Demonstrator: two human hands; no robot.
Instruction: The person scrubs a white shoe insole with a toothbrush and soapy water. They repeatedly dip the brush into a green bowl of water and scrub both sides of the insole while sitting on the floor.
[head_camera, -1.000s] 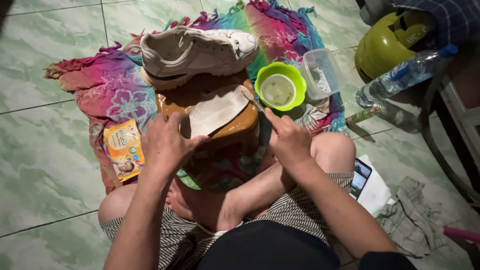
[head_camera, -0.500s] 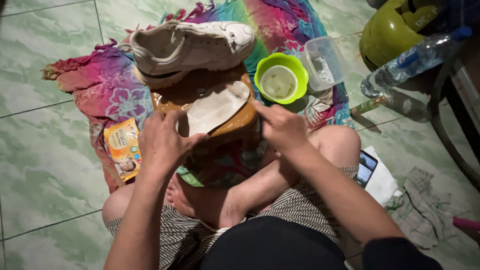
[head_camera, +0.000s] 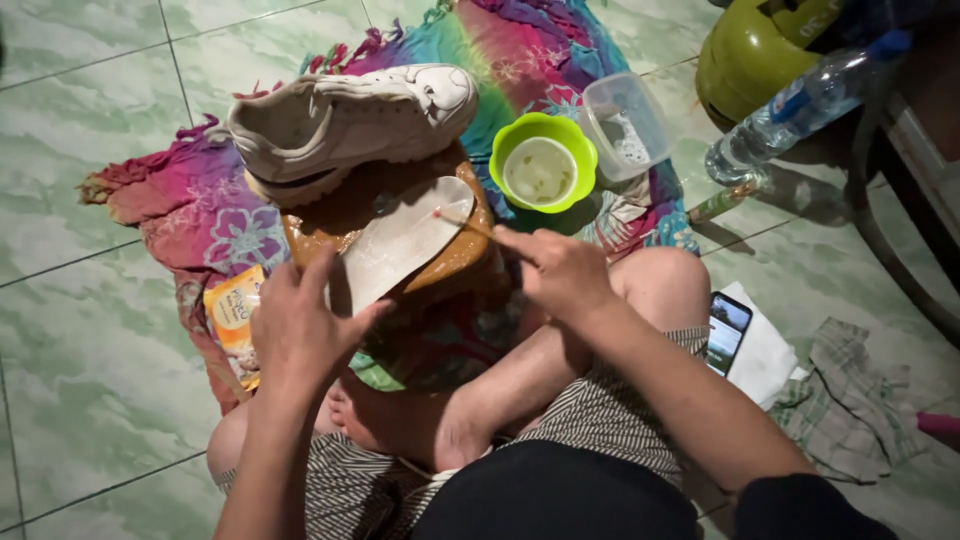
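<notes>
A person sits cross-legged on a green tiled floor (head_camera: 90, 380), working over a grey shoe insole (head_camera: 400, 245) laid on a brown wooden block (head_camera: 455, 270) at the centre of the frame. The block stands on a multicoloured fringed cloth (head_camera: 190, 215) that runs from the left-centre to the upper middle; bare tile lies open along the whole left side and the upper left, while the right side is crowded.

The left hand (head_camera: 300, 335), at lower left of centre, presses its curled fingers on the near end of the insole, pinning it down. The right hand (head_camera: 560, 270), just right of centre, is closed around a thin stick-like tool (head_camera: 465, 225) whose red tip touches the far half of the insole.

A worn white sneaker (head_camera: 345, 125) lies on its side just above the block, at upper left of centre. To the right of the insole, a lime-green bowl (head_camera: 545, 165) holds a pale cloudy liquid; just beside it, a clear plastic tub (head_camera: 625, 125) tilts, with a little white residue inside. A plastic water bottle (head_camera: 800, 110) with a blue cap lies at upper right against a green gas cylinder (head_camera: 750, 50). An orange sachet (head_camera: 232, 310) sits on the cloth just left of the left hand. A phone (head_camera: 727, 330) lies on white paper beside the right knee, with a checked rag (head_camera: 850, 400) further right.
</notes>
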